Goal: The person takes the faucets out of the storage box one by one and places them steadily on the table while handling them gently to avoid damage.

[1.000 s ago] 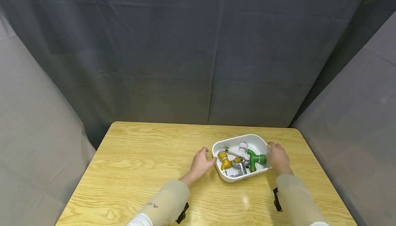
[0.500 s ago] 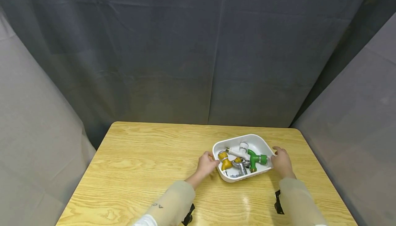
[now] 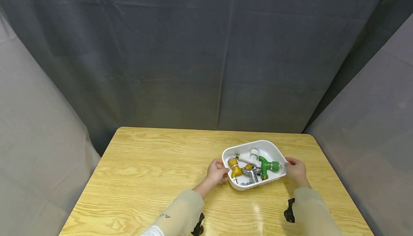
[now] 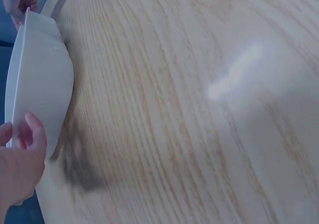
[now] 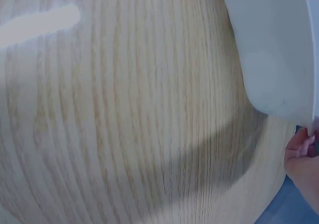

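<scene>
A white plastic tub [image 3: 245, 187] stands on the table, turned at a slight angle. Inside it lie several water taps: a yellow tap [image 3: 236, 170], a chrome tap [image 3: 252, 174], a white tap [image 3: 253, 158] and a green tap [image 3: 266, 166]. My left hand [image 3: 216, 172] grips the tub's left end, thumb over the rim and fingers curled below it outside. At the opposite end my right hand [image 3: 296, 171] pinches the rim. The left wrist view shows the left hand [image 4: 22, 159] on the tub wall; the right wrist view shows the right hand [image 5: 304, 162] at the tub's corner.
The wooden table [image 3: 155, 171] has rounded far corners. A dark grey curtain [image 3: 167, 56] hangs behind it. Light grey cloth panels stand at the left [image 3: 35, 132] and right [image 3: 371, 121] sides.
Both hands have closed on the tub's ends: the left moved right onto the rim, the right shifted slightly right and toward me, then took the rim. The tub has barely moved.
</scene>
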